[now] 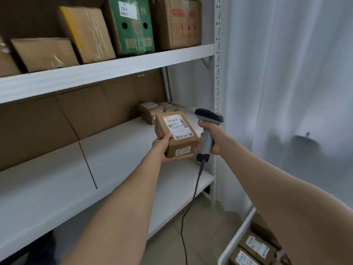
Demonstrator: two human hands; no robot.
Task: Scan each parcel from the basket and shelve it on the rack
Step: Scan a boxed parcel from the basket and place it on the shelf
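Basket (236, 236), lower right, held labelled boxes (256, 245). Left hand (162, 148) gripped the parcel (176, 133) at its near-left corner, thumb on top and fingers beneath, label up, above the rack's middle shelf (118, 150). Right hand (212, 134) was wrapped round the scanner (208, 119) handle, just right of the parcel. Two small parcels (150, 111) sat further back on the shelf.

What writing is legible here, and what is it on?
"79-4": white label on the green box.
"80-2-3205", roughly: sticker on the held parcel.
Held parcel's shipping label: too blurred.
Red print on the brown carton: blurred.
Labels on the basket parcels: unreadable.
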